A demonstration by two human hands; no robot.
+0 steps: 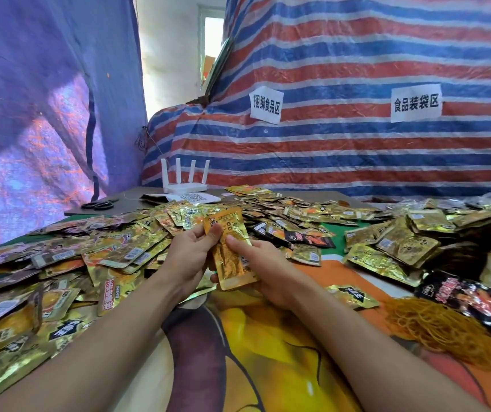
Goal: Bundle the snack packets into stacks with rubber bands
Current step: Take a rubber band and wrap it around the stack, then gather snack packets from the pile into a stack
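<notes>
Lots of shiny gold snack packets (60, 263) lie in loose heaps: one big heap on the left, another on the right, and more spread across the far side. A few black packets (476, 301) sit by the right edge, with a fuzzy heap of orange rubber bands (434, 325) just beside them. Everything lies on a cloth (268, 337) with big orange and yellow pictures. At the back stands a white router (184, 185) with four sticks pointing up. A white paper (199, 198) lies just in front of it, and black scissors (100, 205) lie to its left. Behind the table hangs a striped sheet (357, 55) in red, blue and white, with two white signs (265, 105) stuck on it. A purple sheet (30, 99) hangs on the left. In the middle, above the cloth, both hands hold a small stack (233, 263) of gold packets. The left hand (190, 257) pinches the top part, thumb on the front. The right hand (262, 263) curls round the lower part, fingers underneath and thumb on the front.
</notes>
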